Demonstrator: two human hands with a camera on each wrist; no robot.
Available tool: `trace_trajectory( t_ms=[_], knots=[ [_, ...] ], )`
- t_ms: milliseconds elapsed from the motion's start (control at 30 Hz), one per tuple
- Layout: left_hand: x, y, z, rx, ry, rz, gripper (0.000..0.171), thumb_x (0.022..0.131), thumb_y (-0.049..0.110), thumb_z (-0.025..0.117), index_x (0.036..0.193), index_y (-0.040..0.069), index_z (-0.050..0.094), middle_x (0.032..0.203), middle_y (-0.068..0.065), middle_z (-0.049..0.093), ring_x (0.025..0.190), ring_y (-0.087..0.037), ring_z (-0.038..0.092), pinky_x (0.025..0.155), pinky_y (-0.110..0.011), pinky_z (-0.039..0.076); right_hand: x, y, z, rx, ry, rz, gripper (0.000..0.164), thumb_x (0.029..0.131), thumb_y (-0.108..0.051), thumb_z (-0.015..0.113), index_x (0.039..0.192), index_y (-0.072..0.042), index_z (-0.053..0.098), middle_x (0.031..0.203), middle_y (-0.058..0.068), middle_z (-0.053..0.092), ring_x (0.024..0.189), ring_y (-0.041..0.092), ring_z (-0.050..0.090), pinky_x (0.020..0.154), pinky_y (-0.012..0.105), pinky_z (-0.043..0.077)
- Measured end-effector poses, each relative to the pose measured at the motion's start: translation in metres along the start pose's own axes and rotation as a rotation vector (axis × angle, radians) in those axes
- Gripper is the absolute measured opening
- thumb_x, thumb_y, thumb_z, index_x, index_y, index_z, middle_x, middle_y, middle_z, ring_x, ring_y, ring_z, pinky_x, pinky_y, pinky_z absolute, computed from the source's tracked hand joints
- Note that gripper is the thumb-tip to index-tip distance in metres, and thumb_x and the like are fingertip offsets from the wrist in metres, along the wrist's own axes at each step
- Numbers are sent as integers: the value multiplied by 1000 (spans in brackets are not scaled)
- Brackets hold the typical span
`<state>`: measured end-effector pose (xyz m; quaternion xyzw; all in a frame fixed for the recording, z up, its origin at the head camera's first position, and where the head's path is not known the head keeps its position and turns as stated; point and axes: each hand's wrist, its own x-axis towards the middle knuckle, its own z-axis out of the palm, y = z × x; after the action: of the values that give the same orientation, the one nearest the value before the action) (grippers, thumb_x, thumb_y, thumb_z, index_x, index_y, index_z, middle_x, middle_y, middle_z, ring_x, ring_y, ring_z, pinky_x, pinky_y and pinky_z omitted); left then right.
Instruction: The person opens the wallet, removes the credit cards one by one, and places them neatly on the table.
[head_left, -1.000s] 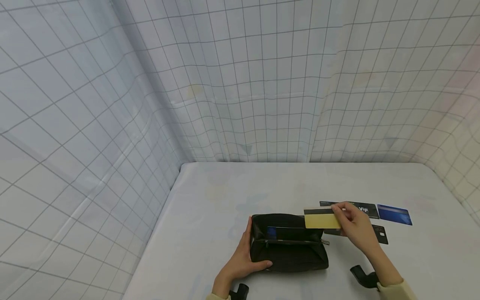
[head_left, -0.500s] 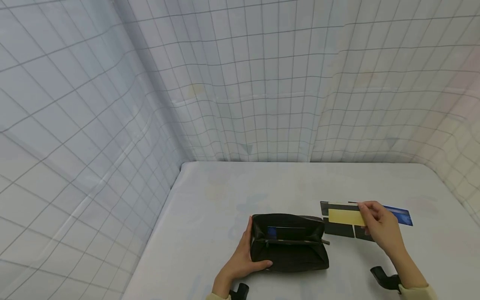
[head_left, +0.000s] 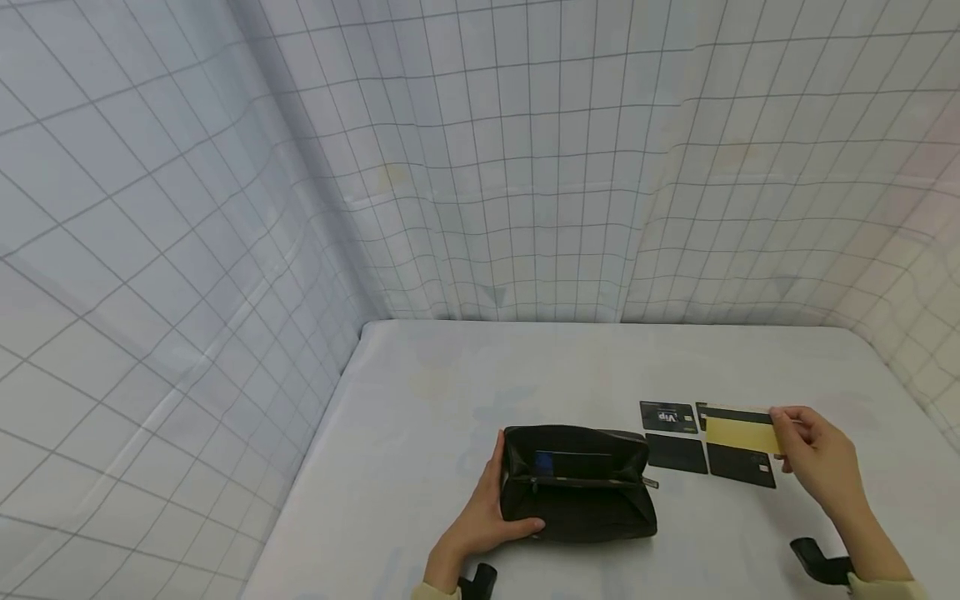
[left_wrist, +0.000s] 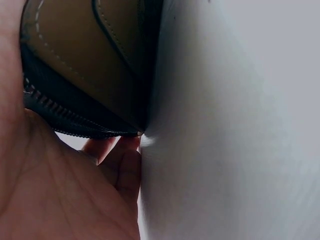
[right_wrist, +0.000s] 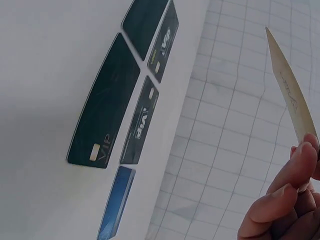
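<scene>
A black zip wallet (head_left: 581, 517) lies spread apart on the table, its compartments facing up; a dark card with a blue end (head_left: 543, 463) shows inside it. My left hand (head_left: 480, 518) holds the wallet's left end, thumb along the front edge and fingers along the side. In the left wrist view those fingers touch the zipper edge (left_wrist: 75, 117). Off to the right, my right hand (head_left: 821, 454) pinches a yellow card (head_left: 738, 434) with a dark stripe by its right end, above the laid-out cards. The right wrist view shows this card slightly bowed.
Several dark cards lie in two rows right of the wallet, among them a Vip card (head_left: 667, 417) and a plain dark card (head_left: 677, 453). A blue card (right_wrist: 116, 202) ends the far row, hidden in the head view. Grid-patterned curtains (head_left: 495, 167) surround the white table (head_left: 420, 400).
My right hand has carried the yellow card from above the wallet's right end rightward over the dark cards. My left hand and the wallet stay in place.
</scene>
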<state>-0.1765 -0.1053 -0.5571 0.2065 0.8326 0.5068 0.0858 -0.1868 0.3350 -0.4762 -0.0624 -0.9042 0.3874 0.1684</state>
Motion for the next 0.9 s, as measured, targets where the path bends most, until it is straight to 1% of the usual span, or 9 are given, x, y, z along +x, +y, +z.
trace_trajectory(
  t_ms=[267,433,600,700,733,867,900],
  knots=[
    [0,0,0,-5,3,4,119,78,36,78,152,25,-14,157,-10,1,139,-41,8,97,-70,21,2,24,-14,-53,-18,22,41,100,-32,47,109,6,59,68,8,65,46,12,51,43,28,38],
    [0,0,0,1,2,-7,119,78,37,78,152,26,-15,157,-9,-1,139,-41,7,97,-70,20,3,38,-21,-81,-60,56,44,101,-34,46,110,8,56,72,13,65,48,13,52,43,28,40],
    [0,0,0,5,4,-10,120,78,37,78,151,27,-15,157,-9,-1,139,-42,6,96,-71,20,6,58,-26,-133,-114,57,47,101,-34,44,107,12,54,67,8,63,48,14,52,44,29,40],
    [0,1,1,5,5,-2,120,77,37,79,151,26,-15,157,-9,1,139,-41,8,96,-70,21,10,76,-28,-174,-144,63,52,101,-37,42,107,13,53,64,4,61,49,19,54,44,31,40],
    [-1,6,0,0,6,4,121,77,34,79,152,25,-15,156,-11,3,139,-41,10,96,-70,21,10,79,-29,-189,-155,67,53,101,-38,41,107,14,53,63,3,61,49,19,54,45,31,39],
    [-2,6,-1,9,11,14,121,77,34,79,151,24,-16,156,-12,5,139,-41,12,96,-69,23,12,85,-32,-224,-195,92,55,102,-38,40,107,16,51,63,2,59,52,21,55,46,32,39],
    [-1,6,-1,8,12,17,122,77,34,79,151,24,-16,156,-12,5,139,-41,13,96,-69,23,11,82,-34,-227,-209,102,55,102,-37,40,107,17,51,63,2,59,53,18,54,47,32,38]
  ],
)
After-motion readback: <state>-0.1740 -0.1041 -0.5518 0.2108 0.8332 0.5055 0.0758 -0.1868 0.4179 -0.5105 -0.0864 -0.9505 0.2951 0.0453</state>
